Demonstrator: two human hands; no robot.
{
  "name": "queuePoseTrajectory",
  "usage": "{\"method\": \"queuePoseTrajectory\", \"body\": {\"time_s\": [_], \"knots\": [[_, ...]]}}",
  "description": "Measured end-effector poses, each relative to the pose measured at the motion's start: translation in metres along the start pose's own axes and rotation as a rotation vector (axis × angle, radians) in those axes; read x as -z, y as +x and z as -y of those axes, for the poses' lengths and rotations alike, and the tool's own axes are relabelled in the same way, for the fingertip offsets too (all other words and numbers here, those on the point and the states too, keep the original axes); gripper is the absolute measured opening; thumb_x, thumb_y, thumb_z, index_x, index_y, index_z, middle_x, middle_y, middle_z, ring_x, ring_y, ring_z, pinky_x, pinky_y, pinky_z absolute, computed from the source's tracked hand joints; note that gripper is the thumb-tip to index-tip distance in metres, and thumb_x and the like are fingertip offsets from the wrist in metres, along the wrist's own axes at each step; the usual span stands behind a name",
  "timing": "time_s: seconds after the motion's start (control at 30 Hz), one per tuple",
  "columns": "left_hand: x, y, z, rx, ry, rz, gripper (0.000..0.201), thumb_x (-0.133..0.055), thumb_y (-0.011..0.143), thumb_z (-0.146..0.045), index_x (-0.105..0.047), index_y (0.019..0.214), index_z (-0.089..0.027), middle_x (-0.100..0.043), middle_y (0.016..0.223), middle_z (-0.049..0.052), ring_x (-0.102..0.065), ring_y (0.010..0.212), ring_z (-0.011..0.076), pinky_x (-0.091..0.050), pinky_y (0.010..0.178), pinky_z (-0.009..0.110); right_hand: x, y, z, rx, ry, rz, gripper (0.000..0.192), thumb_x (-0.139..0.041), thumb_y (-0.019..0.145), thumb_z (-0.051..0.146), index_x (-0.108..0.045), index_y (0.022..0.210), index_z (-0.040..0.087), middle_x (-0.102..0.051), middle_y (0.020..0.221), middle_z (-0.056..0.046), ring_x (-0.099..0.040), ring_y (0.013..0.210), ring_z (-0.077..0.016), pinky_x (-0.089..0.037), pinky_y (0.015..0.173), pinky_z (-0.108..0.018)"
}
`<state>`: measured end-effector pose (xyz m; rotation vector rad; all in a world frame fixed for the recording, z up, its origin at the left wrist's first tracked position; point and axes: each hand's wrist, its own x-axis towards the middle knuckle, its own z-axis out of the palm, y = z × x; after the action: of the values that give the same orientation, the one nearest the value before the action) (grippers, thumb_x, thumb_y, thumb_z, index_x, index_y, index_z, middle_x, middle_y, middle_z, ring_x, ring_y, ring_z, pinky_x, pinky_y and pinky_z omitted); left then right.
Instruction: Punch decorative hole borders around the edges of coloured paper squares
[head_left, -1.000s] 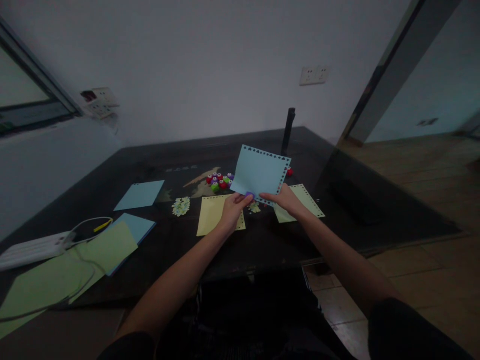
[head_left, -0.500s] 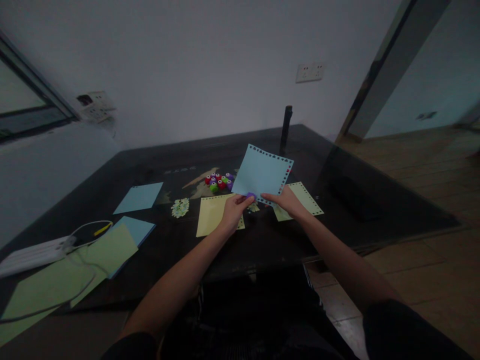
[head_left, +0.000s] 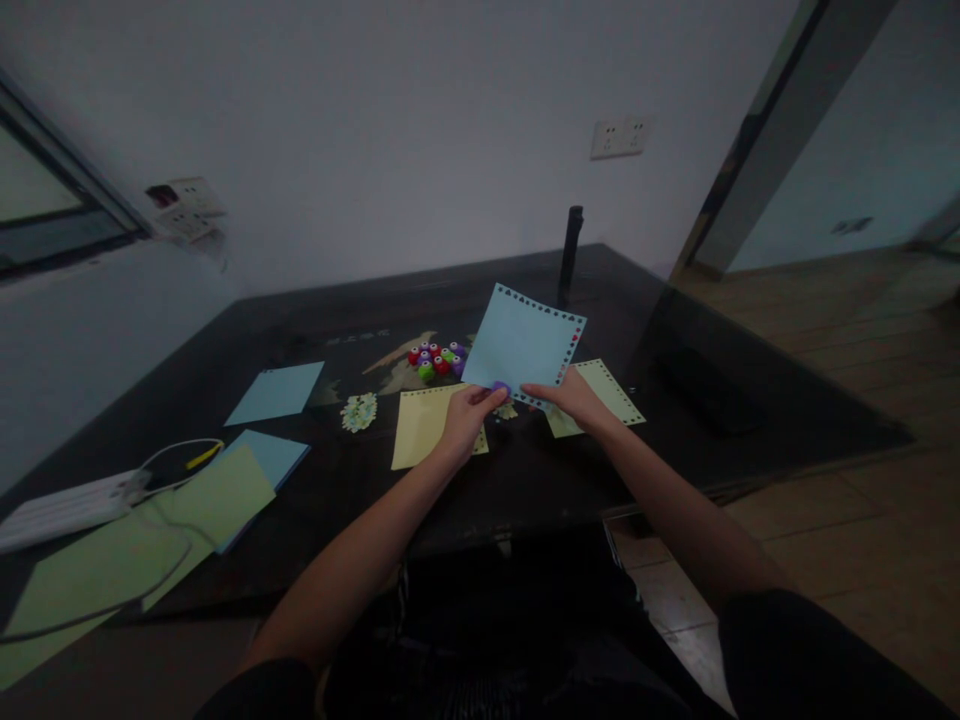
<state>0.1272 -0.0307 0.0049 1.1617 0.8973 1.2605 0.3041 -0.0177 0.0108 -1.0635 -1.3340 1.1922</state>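
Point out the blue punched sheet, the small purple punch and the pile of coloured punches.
blue punched sheet (head_left: 523,343): head view, centre of the raised sheet.
purple punch (head_left: 501,388): head view, its top, at the sheet's lower edge by the left hand (head_left: 463,420).
pile of coloured punches (head_left: 436,361): head view, middle of the cluster.

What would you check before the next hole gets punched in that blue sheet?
1. Left hand grips purple punch: ok.
2. Right hand holds blue sheet at its lower edge: ok.
3. Punch sits on the sheet's lower edge: ok.
4. Exact spot lines up with the row of holes: cannot tell.
5. Sheet is lifted off the yellow sheet on the table: ok.
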Motion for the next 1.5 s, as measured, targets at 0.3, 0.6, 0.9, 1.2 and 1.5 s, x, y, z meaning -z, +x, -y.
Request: {"method": "queuePoseTrajectory", "body": {"time_s": [0.3,0.6,0.9,1.2,1.5], "knots": [[0.0008,0.001,0.0021,0.005,-0.003,-0.007,0.03,-0.076,0.062,-0.035,-0.071,0.079,-0.011,-0.072,0.08,0.007,-0.065,0.077,0.0189,-0.046,0.083,0.035,0.0047,0.0018,-0.0028,0.072,-0.019,-0.025,0.049,-0.078,0.058,0.027,-0.06,0.104,0.017,-0.065,0.112,-0.011,-0.061,0.103,-0.0252,-0.045,0.095,-0.047],[-0.0006,-0.0004,0.0017,0.017,-0.043,-0.003,0.029,-0.077,0.063,-0.033,-0.071,0.081,-0.011,-0.072,0.082,0.007,-0.065,0.077,0.0177,-0.047,0.084,0.035,0.0045,0.003,-0.0067,0.067,-0.038,-0.06,0.045,-0.077,0.06,0.027,-0.062,0.101,0.017,-0.067,0.108,-0.01,-0.063,0.1,-0.0254,-0.046,0.093,-0.047],[-0.0015,-0.0002,0.0015,0.069,-0.097,-0.008,0.031,-0.078,0.061,-0.031,-0.071,0.082,-0.01,-0.071,0.082,0.008,-0.065,0.076,0.0168,-0.047,0.085,0.035,0.0035,0.0023,-0.0073,0.074,-0.02,-0.064,0.046,-0.076,0.06,0.028,-0.06,0.102,0.017,-0.068,0.105,-0.01,-0.064,0.095,-0.0248,-0.049,0.089,-0.045],[0.0004,0.001,0.0065,0.077,-0.152,0.051,0.038,-0.078,0.063,-0.03,-0.068,0.095,-0.012,-0.07,0.093,0.01,-0.065,0.085,0.0169,-0.046,0.089,0.034,0.0029,0.0018,-0.0059,0.079,-0.047,-0.087,0.043,-0.076,0.061,0.028,-0.062,0.1,0.016,-0.069,0.104,-0.011,-0.064,0.096,-0.0258,-0.048,0.089,-0.046],[0.0021,0.0012,0.0052,0.126,-0.112,0.067,0.039,-0.079,0.061,-0.032,-0.068,0.091,-0.01,-0.07,0.094,0.011,-0.065,0.085,0.017,-0.045,0.089,0.033,0.0036,0.0027,-0.0082,0.085,-0.029,-0.118,0.045,-0.076,0.06,0.03,-0.062,0.1,0.016,-0.068,0.106,-0.011,-0.064,0.097,-0.0254,-0.047,0.091,-0.045]]}}
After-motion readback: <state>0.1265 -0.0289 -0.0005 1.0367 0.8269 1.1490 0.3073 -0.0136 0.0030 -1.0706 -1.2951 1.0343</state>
